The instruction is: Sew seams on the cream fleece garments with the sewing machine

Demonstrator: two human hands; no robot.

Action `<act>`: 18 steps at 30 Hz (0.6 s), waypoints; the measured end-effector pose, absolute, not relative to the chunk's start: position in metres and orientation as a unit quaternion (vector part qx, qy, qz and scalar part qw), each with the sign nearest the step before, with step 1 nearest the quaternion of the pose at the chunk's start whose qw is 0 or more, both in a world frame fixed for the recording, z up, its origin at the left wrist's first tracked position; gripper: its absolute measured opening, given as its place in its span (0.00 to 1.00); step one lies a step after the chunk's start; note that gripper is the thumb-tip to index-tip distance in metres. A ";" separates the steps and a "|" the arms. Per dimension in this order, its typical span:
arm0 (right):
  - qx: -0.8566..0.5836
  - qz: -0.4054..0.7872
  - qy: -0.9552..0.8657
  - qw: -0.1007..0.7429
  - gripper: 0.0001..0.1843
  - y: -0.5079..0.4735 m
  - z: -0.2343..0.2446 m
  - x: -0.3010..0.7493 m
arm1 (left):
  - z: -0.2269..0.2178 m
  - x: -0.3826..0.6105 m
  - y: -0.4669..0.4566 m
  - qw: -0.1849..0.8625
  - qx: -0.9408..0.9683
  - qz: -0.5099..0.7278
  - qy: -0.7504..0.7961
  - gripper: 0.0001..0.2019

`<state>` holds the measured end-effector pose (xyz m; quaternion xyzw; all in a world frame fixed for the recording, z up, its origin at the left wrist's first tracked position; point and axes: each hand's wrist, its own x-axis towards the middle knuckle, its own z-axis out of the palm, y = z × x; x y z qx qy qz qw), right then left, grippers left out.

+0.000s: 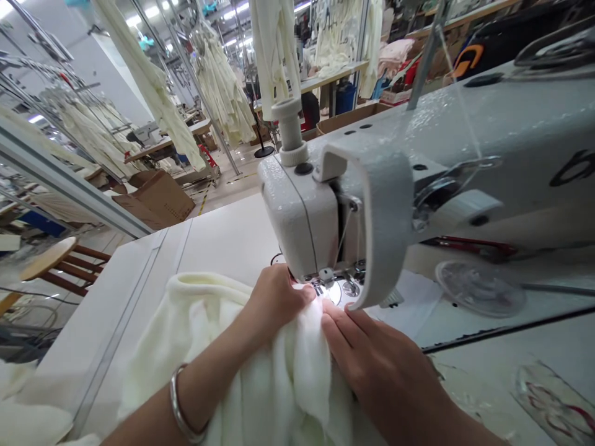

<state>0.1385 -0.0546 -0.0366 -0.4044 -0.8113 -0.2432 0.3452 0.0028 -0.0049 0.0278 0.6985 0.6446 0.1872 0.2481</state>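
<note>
My left hand [274,300] and my right hand [376,362] both press down on a bunched cream fleece garment [297,365], gathering it close to the presser foot [326,282] of a white industrial sewing machine [297,217]. The fingertips of both hands sit just in front of the foot and the metal needle plate [339,291]. A silver bangle [179,406] circles my left wrist. The needle itself is hidden by the machine's head and guard.
The white sewing table [223,248] spreads left of the machine, with fabric trailing over it. A wooden stool [49,260] and cardboard boxes [155,201] stand beyond its edge. Racks of hanging cream garments [223,87] and further workbenches fill the background.
</note>
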 end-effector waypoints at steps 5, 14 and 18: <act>-0.409 -0.247 -0.807 0.348 0.19 -0.055 -0.039 0.135 | 0.028 0.002 -0.002 0.235 0.725 0.154 0.628 0.11; -0.422 -0.229 -0.805 0.348 0.18 -0.061 -0.041 0.135 | 0.042 0.008 -0.007 0.266 0.706 0.155 0.638 0.06; -0.419 -0.222 -0.810 0.346 0.18 -0.060 -0.040 0.134 | 0.036 0.009 -0.004 0.243 0.700 0.139 0.656 0.05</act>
